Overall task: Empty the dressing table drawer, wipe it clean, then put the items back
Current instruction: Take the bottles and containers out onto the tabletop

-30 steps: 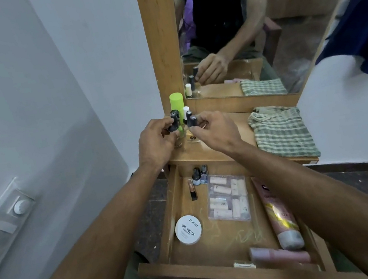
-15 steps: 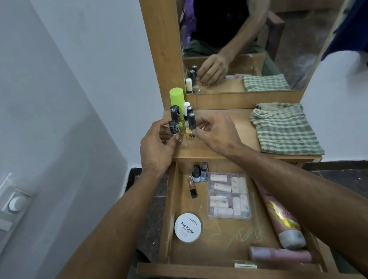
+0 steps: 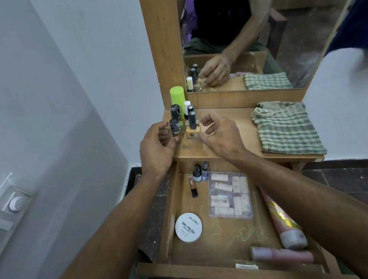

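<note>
Both hands hover at the bottles on the table at frame centre, the left hand (image 3: 155, 149) loosely curled beside a dark-capped bottle (image 3: 175, 128), the right hand (image 3: 218, 133) open and empty, while the drawer (image 3: 200, 270) items lie below, toward the lower frame.

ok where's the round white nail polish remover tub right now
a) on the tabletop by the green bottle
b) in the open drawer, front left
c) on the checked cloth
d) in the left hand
b: the white tub lies flat on the floor of the open drawer, near its front left corner.
</note>
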